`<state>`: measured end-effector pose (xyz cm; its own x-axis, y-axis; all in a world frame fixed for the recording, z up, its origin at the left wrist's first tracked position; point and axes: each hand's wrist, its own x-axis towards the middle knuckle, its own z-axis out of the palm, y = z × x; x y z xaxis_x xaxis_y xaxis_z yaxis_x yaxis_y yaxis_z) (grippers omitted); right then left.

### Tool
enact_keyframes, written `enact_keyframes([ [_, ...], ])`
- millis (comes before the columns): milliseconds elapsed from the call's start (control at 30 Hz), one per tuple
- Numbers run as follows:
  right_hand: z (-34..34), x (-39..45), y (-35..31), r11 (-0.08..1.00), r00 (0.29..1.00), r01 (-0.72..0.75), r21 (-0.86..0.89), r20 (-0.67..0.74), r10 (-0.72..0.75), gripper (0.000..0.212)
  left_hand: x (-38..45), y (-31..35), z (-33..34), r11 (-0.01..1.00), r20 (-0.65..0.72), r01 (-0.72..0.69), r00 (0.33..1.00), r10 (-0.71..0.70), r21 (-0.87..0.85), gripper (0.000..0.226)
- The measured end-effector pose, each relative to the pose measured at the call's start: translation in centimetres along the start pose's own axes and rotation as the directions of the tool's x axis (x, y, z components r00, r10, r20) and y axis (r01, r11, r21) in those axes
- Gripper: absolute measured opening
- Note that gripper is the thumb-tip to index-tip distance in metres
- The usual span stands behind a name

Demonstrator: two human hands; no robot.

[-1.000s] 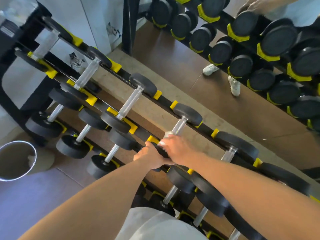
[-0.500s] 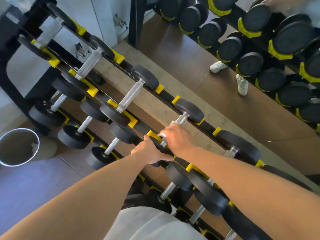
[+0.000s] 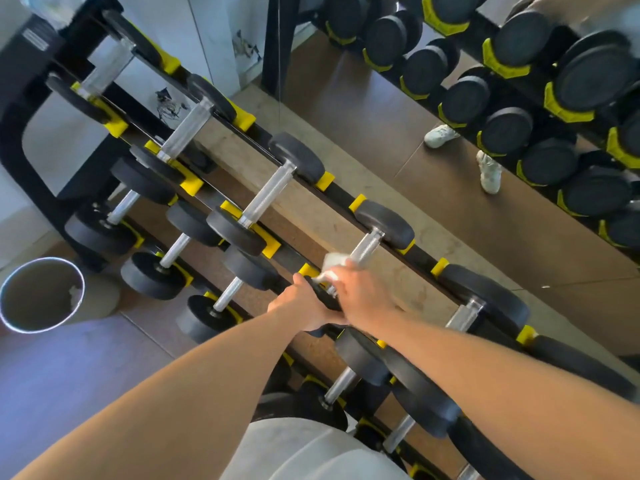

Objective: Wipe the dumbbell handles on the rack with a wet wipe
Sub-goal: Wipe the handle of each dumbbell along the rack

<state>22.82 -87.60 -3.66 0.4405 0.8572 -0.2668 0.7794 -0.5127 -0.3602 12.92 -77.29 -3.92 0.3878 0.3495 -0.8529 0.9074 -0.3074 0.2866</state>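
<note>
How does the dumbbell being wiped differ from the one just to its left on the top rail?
The wiped dumbbell has hands on it: the right hand holds a white wipe on its handle, the left hand grips its near weight. The neighbouring dumbbell sits untouched, its handle fully bare. Both have black weights and metal handles.

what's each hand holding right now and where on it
The right hand grips a white wet wipe around the knurled chrome dumbbell handle, at its near end. The left hand holds that dumbbell's near black weight head.

Bin [image 3: 41,294] left of dumbbell rack [image 3: 420,259]
</note>
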Motion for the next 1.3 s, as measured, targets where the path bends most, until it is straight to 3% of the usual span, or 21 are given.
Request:
enact_keyframes([
  [67, -0.2, -0.7, -1.8, 0.942, 0.987, -0.153, 0.298, 0.091, 0.131, 0.034, 0.0, 0.0, -0.1, 1.0, -0.013, -0.011, 1.0, 0.011, 0.003, 0.13],
  [133, -1.9, -0.1, -2.1, 0.825, 0.969, -0.199, 0.529, -0.018, 0.246, 0.031, 0.0, 0.1, -0.3, 1.0, 0.018, -0.013, 1.0, 0.013, -0.008, 0.14],
  [167, -3.0, 0.4, -1.9, 0.853, 0.956, -0.136, 0.504, -0.158, 0.246, 0.03, -0.1, 0.1, -0.4, 1.0, 0.035, -0.007, 0.999, 0.008, -0.015, 0.144],
  [233, -3.8, 1.7, -0.5, 0.97, 0.901, 0.056, 0.236, -0.431, 0.053, 0.036, -0.2, 0.1, -0.5, 1.0, 0.049, 0.006, 0.999, -0.005, -0.025, 0.148],
  [267, -3.4, 2.2, 0.8, 0.989, 0.888, 0.124, 0.082, -0.453, -0.074, 0.041, -0.2, 0.1, -0.4, 1.0, 0.053, 0.009, 0.999, -0.007, -0.027, 0.149],
  [333, -1.8, 2.2, 3.3, 0.967, 0.92, 0.199, -0.158, -0.308, -0.24, 0.044, -0.3, 0.2, -0.4, 0.999, 0.053, 0.007, 0.999, -0.006, -0.033, 0.148],
  [367, -0.9, 1.6, 4.1, 0.956, 0.943, 0.211, -0.206, -0.214, -0.254, 0.045, -0.2, 0.2, -0.3, 0.999, 0.05, 0.008, 0.999, -0.006, -0.035, 0.147],
  [433, 0.3, -0.2, 3.9, 0.971, 0.977, 0.183, -0.153, -0.085, -0.197, 0.04, -0.2, 0.2, -0.3, 1.0, 0.038, 0.002, 0.999, -0.001, -0.023, 0.144],
  [567, -0.3, -2.3, 0.0, 0.957, 0.996, -0.048, 0.287, 0.091, 0.023, 0.036, 0.2, 0.0, -0.3, 1.0, 0.015, -0.012, 1.0, 0.012, -0.005, 0.132],
  [633, -1.8, -2.0, -0.6, 0.877, 0.982, -0.165, 0.45, -0.012, 0.191, 0.035, 0.4, -0.1, -0.2, 0.999, 0.034, -0.01, 0.999, 0.011, -0.035, 0.142],
  [700, -3.6, -1.0, -0.2, 0.866, 0.928, -0.164, 0.473, -0.224, 0.298, 0.033, 0.3, -0.1, -0.1, 0.998, 0.046, -0.008, 0.999, 0.011, -0.056, 0.148],
  [767, -4.2, 0.7, 0.8, 0.92, 0.889, -0.042, 0.389, -0.406, 0.212, 0.035, 0.5, -0.2, 0.0, 0.999, 0.037, -0.008, 0.999, 0.01, -0.04, 0.15],
  [800, -4.1, 1.3, 1.4, 0.961, 0.903, 0.007, 0.276, -0.414, 0.113, 0.038, 0.6, -0.3, 0.0, 1.0, 0.037, -0.006, 0.999, 0.007, -0.028, 0.153],
  [867, -2.7, 1.6, 2.3, 0.998, 0.975, 0.066, -0.015, -0.21, -0.067, 0.043, 0.7, -0.4, 0.0, 1.0, 0.033, 0.001, 0.999, 0.0, -0.014, 0.159],
  [933, -1.1, 0.5, 2.1, 0.977, 0.99, 0.135, -0.167, 0.052, -0.128, 0.039, 0.8, -0.5, 0.0, 1.0, 0.027, -0.006, 1.0, 0.006, 0.0, 0.157],
  [1000, -0.1, -0.9, 0.8, 0.986, 0.982, 0.131, -0.105, 0.147, -0.115, 0.028, 0.8, -0.5, 0.0, 0.998, 0.014, -0.036, 0.999, 0.035, 0.042, 0.142],
  [1033, -0.1, -1.4, -0.1, 0.997, 0.986, 0.072, 0.006, 0.151, -0.072, 0.027, 0.9, -0.5, 0.0, 0.997, 0.003, -0.05, 0.999, 0.05, 0.066, 0.133],
  [1100, -0.8, -1.5, -1.3, 0.94, 0.995, -0.087, 0.329, 0.079, 0.065, 0.032, 0.9, -0.4, 0.1, 0.998, -0.002, -0.049, 0.999, 0.049, 0.049, 0.13],
  [1167, -2.3, -0.6, -1.4, 0.881, 0.977, -0.084, 0.465, -0.136, 0.165, 0.031, 0.9, -0.4, 0.1, 0.999, 0.015, -0.032, 0.999, 0.032, -0.019, 0.143],
  [1233, -3.4, 0.7, -0.5, 0.929, 0.918, 0.003, 0.37, -0.369, 0.144, 0.033, 0.8, -0.4, 0.0, 0.998, 0.035, -0.015, 0.999, 0.017, -0.056, 0.149],
  [1300, -3.4, 1.9, 1.2, 0.984, 0.918, 0.078, 0.159, -0.396, -0.009, 0.034, 0.9, -0.4, 0.1, 0.999, 0.035, -0.01, 0.999, 0.011, -0.043, 0.149],
])
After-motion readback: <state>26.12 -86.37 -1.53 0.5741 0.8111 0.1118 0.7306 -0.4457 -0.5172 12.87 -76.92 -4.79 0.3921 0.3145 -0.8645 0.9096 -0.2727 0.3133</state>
